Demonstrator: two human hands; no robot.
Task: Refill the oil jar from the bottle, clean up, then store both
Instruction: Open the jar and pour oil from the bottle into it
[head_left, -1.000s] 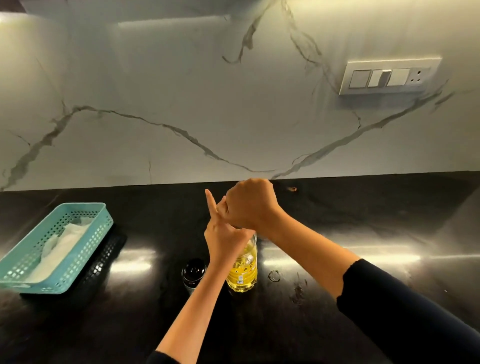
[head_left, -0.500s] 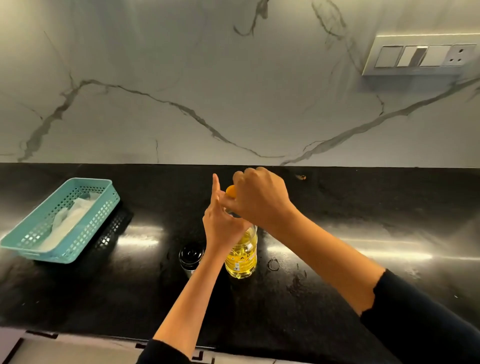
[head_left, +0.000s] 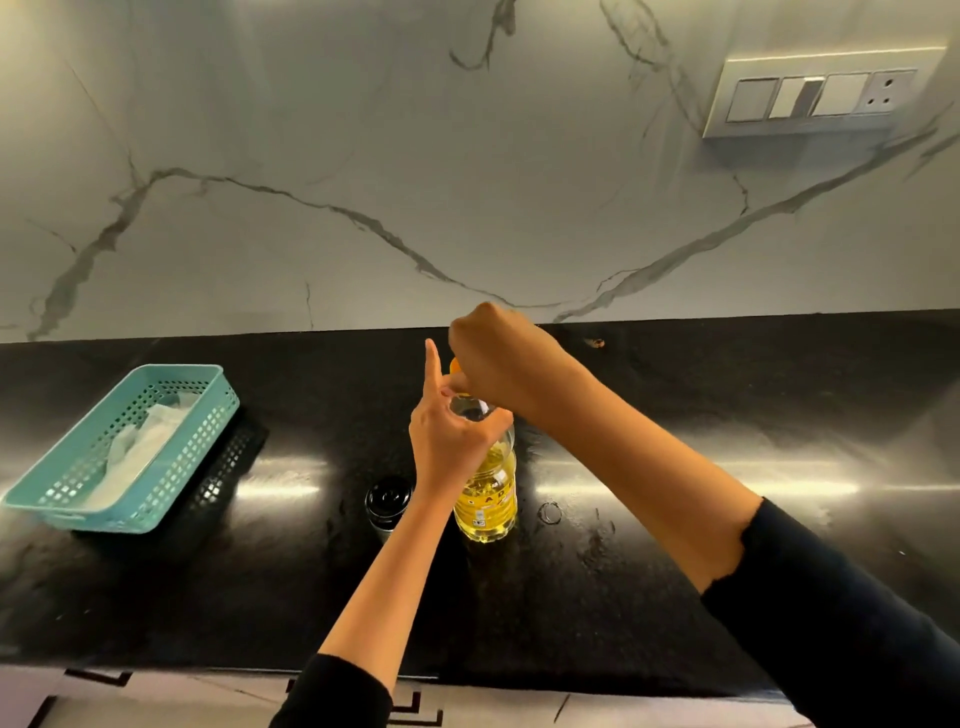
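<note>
A clear plastic oil bottle (head_left: 487, 501), about half full of yellow oil, stands upright on the black counter (head_left: 675, 571). My left hand (head_left: 451, 435) grips its shoulder and neck, with the index finger pointing straight up. My right hand (head_left: 496, 358) is curled over the top and grips the orange cap (head_left: 454, 366), of which only an edge shows. Just left of the bottle stands the small glass oil jar (head_left: 387, 506) with a dark round lid on it; neither hand touches it.
A teal perforated basket (head_left: 78, 504) holding white tissue sits at the left of the counter. Small oil rings and smears (head_left: 550, 513) mark the counter right of the bottle. A switch panel (head_left: 815, 96) is on the marble wall. The counter's front edge runs along the bottom.
The view has tipped down, showing the counter's front edge. My right hand stays on the cap and has turned slightly; the left hand still holds the bottle in place.
</note>
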